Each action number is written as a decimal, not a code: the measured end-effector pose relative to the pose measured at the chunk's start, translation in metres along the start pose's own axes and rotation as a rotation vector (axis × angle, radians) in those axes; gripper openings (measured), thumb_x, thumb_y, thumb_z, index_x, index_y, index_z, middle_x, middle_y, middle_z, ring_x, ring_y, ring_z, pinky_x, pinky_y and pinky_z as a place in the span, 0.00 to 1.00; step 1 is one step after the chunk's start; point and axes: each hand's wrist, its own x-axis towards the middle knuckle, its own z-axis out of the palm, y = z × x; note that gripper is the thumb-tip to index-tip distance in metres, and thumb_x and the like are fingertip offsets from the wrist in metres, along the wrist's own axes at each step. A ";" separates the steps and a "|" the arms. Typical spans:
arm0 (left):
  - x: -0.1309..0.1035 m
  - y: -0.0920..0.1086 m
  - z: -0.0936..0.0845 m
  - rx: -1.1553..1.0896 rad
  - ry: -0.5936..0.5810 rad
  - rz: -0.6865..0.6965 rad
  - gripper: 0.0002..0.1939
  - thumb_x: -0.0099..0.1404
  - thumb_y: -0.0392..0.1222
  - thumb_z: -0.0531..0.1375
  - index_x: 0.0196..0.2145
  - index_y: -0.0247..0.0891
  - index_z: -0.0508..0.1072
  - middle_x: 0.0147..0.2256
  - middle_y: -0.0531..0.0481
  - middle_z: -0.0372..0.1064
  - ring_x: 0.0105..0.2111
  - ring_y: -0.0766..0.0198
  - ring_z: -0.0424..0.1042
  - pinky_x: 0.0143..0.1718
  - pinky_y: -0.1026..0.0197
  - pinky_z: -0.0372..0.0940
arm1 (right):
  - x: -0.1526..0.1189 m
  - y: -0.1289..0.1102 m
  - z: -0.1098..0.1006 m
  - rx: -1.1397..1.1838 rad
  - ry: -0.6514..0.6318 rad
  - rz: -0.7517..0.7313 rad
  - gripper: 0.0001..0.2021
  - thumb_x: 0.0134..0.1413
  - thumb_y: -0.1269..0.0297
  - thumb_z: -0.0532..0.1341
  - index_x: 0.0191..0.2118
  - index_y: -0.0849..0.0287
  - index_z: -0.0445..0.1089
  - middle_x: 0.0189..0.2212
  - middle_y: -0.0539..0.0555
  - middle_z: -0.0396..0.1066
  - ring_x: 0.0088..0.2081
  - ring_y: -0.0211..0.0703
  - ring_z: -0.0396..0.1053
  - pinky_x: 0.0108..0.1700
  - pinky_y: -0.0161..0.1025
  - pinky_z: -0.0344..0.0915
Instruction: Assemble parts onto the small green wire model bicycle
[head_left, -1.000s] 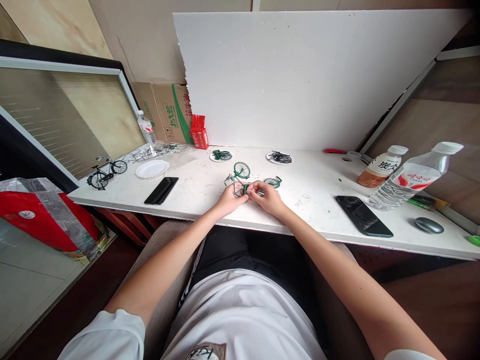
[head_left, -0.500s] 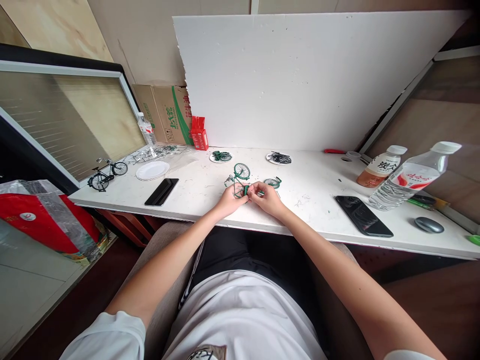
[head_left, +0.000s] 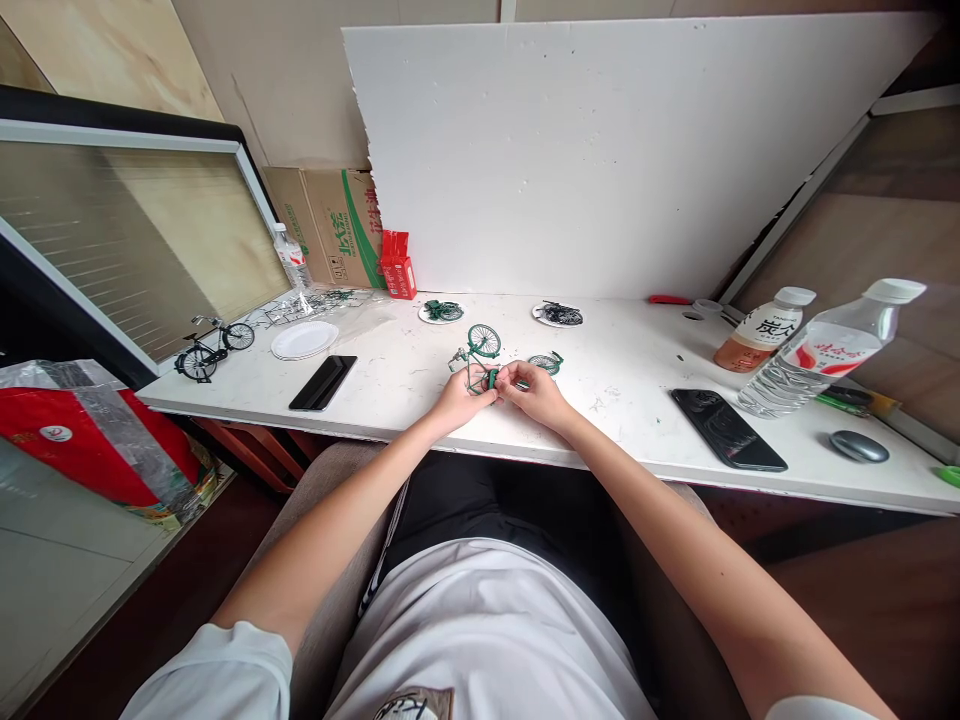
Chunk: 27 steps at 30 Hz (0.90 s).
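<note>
Near the table's front edge, a green model bicycle point(head_left: 484, 342) is held with its spoked front wheel tipped up and away from me. My left hand point(head_left: 459, 402) is closed around its frame. My right hand point(head_left: 536, 392) pinches at the dark green part by the pedals, its fingertips meeting those of the left; whatever small piece lies between them is hidden. Just beyond the right hand lies a separate green wheel piece point(head_left: 545, 363) on the table. Farther back, one white plate point(head_left: 424, 314) bears green parts, and another plate point(head_left: 541, 318) bears black parts.
A finished-looking black model bicycle point(head_left: 214, 350) stands at the left, near a stack of white plates point(head_left: 304, 341) and a phone point(head_left: 323, 383). Rightward are another phone point(head_left: 727, 430), a mouse point(head_left: 859, 447), a drink bottle point(head_left: 761, 330) and a water bottle point(head_left: 825, 350). A white board point(head_left: 600, 160) stands behind.
Both hands stay at nearly the same spot on the green model bicycle. The right hand's fingers have shifted slightly; the rest looks unchanged apart from a small camera tilt.
</note>
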 end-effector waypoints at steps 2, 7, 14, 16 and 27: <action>0.000 0.001 0.000 0.002 -0.001 -0.003 0.19 0.61 0.35 0.72 0.49 0.34 0.75 0.48 0.41 0.81 0.41 0.59 0.81 0.53 0.51 0.74 | 0.000 0.000 -0.001 0.012 -0.011 0.006 0.13 0.63 0.51 0.67 0.41 0.55 0.73 0.34 0.52 0.77 0.38 0.46 0.75 0.43 0.45 0.71; -0.001 0.003 0.002 0.028 0.007 -0.003 0.19 0.62 0.33 0.71 0.49 0.34 0.75 0.48 0.40 0.81 0.41 0.59 0.81 0.52 0.51 0.75 | 0.000 -0.002 -0.004 0.042 -0.042 0.041 0.15 0.63 0.49 0.67 0.41 0.56 0.74 0.34 0.53 0.77 0.38 0.45 0.75 0.40 0.43 0.71; -0.001 0.002 0.002 0.052 0.004 0.015 0.18 0.62 0.33 0.70 0.49 0.34 0.75 0.48 0.41 0.80 0.40 0.60 0.80 0.50 0.52 0.76 | -0.001 -0.004 -0.004 0.088 -0.048 0.067 0.16 0.60 0.47 0.69 0.41 0.56 0.73 0.34 0.53 0.77 0.37 0.44 0.75 0.38 0.42 0.70; -0.001 0.001 0.002 0.054 0.000 0.028 0.18 0.61 0.34 0.71 0.49 0.34 0.75 0.48 0.41 0.80 0.41 0.60 0.80 0.49 0.53 0.76 | 0.000 -0.004 -0.005 0.109 -0.048 0.077 0.17 0.59 0.47 0.70 0.40 0.56 0.74 0.34 0.53 0.78 0.36 0.44 0.75 0.38 0.42 0.70; -0.001 -0.001 0.002 0.047 -0.001 0.029 0.18 0.61 0.33 0.71 0.48 0.33 0.75 0.48 0.41 0.78 0.42 0.61 0.79 0.48 0.54 0.77 | 0.002 -0.001 -0.007 0.170 -0.069 0.135 0.19 0.56 0.47 0.73 0.41 0.57 0.74 0.33 0.53 0.78 0.35 0.43 0.76 0.34 0.39 0.68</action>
